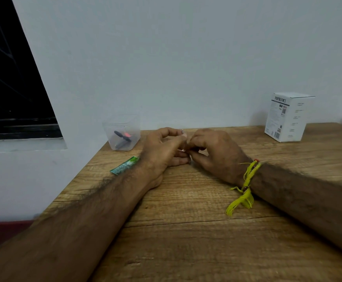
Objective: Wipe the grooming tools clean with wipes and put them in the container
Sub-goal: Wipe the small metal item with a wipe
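Head view: I read the step in hand as wiping a small grooming tool, or unfolding a wipe for it; both hands meet at the middle of the wooden table, and what lies between them is almost wholly hidden. Only a pale sliver shows between the fingertips; I cannot tell whether it is a wipe or a tool.

Procedure, as I judge it: pinch the item firmly with one hand; draw the wipe along its full length with the other; turn it so every face is covered; keep the work low over the table so a slip costs nothing.

Pose: the left hand lies on its outer edge, fingers curled, thumb and forefinger closed toward the sliver; the right hand faces it, knuckles up, fingers curled tight around the same spot, a yellow thread band at the wrist; both forearms rest flat on the table. Both hands appear to pinch the pale item (I judge this from finger curl alone).

The clear container stands at the far left corner, near the left hand but apart from it; dark tools with a red part already lie inside; a green sachet lies just beside the left wrist, partly under it; a white box stands well apart on the right.
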The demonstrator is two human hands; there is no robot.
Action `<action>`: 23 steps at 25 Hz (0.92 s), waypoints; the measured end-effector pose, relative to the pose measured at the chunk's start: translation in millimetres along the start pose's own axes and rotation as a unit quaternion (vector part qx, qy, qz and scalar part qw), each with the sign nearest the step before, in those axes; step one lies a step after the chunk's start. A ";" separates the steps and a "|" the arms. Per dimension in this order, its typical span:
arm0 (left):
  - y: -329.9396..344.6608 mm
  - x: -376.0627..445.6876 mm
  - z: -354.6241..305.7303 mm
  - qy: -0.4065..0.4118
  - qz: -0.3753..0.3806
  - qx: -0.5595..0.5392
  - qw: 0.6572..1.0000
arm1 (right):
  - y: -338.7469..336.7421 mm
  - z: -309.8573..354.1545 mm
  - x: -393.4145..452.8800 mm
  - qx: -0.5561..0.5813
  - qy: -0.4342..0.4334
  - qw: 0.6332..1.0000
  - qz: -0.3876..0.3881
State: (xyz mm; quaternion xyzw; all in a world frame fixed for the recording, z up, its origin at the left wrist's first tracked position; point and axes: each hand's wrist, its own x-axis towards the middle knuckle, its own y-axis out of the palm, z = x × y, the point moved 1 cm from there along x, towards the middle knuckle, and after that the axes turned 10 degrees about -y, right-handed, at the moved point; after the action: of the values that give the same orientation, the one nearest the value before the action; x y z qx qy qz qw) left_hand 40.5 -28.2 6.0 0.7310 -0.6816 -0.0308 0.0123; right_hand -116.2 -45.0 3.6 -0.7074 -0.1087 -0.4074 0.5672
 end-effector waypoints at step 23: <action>-1.3 5.1 7.9 0.017 -0.015 0.027 0.999 | -2.4 2.9 -5.3 -0.019 -0.029 0.999 0.028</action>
State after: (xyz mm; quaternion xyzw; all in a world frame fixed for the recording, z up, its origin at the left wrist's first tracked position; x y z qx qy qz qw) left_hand 41.7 -33.0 -2.1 0.7415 -0.6709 0.0004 0.0037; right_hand -119.7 -39.9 1.6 -0.7325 -0.0974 -0.3728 0.5612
